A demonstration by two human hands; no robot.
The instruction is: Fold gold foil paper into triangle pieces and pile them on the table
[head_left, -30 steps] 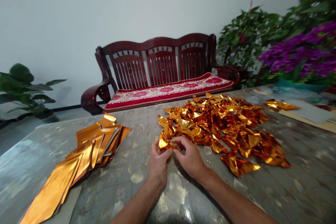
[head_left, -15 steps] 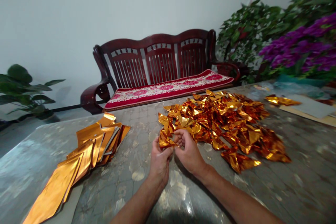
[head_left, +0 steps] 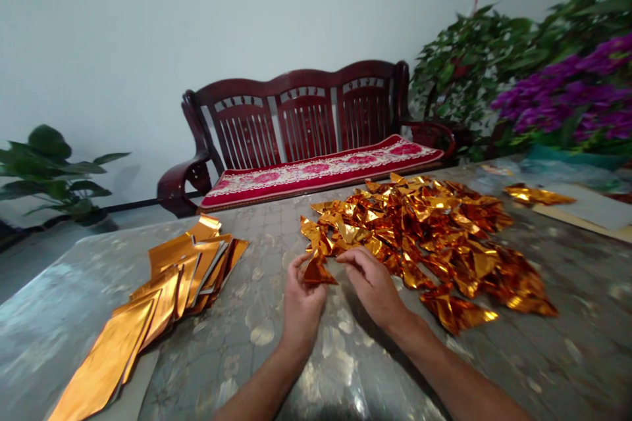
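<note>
In the head view, my left hand (head_left: 305,299) is closed around a folded gold foil paper ingot (head_left: 318,270), its pointed end sticking out to the right. My right hand (head_left: 371,281) hovers just right of that point, apart from it. Its fingers are extended and slightly curled, with nothing visible between them. Behind both hands spreads a heap of folded gold foil pieces (head_left: 444,227). To the left lies a fanned stack of flat gold foil sheets (head_left: 106,348), overlapping one another.
A table (head_left: 266,355) with a patterned, glossy cover holds everything. A carved wooden bench (head_left: 306,112) with a red runner (head_left: 316,174) stands behind it. Purple flowers (head_left: 567,102) and papers (head_left: 597,207) are at the right. A leafy plant (head_left: 59,177) is at left.
My right hand has drawn off the foil piece and moved slightly right. The foil piece has turned in my left hand, its point now facing right. The view has shifted slightly.
</note>
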